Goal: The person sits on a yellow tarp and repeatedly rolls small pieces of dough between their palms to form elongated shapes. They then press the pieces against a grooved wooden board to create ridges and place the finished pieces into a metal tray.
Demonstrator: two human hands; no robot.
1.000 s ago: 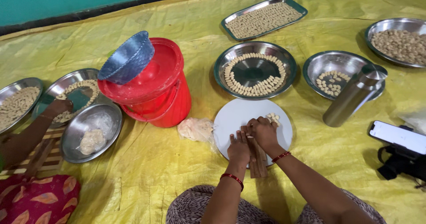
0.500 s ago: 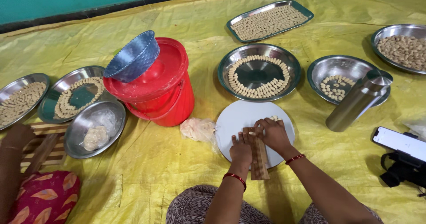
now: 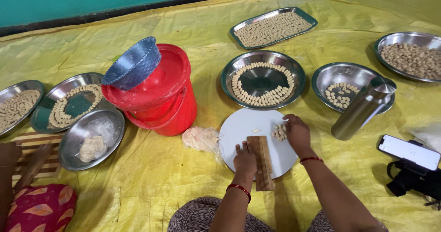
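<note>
Head camera is showing a ridged wooden paddle (image 3: 262,162) lying across the near edge of a round white board (image 3: 250,128), its handle end jutting over the yellow sheet (image 3: 151,186). The left hand (image 3: 245,159) is resting beside the paddle's left edge, fingers flat and touching it, clasping nothing. The right hand (image 3: 298,132) is curling loosely over a small heap of shaped dough pieces (image 3: 278,131) at the board's right edge; whether it is pinching any I cannot tell. A bagged dough lump (image 3: 200,138) is sitting just left of the board. Beyond the board a steel plate (image 3: 262,78) is carrying a ring of pieces, a red bucket (image 3: 158,99) is standing to the left, and a steel bottle (image 3: 363,108) is standing to the right.
</note>
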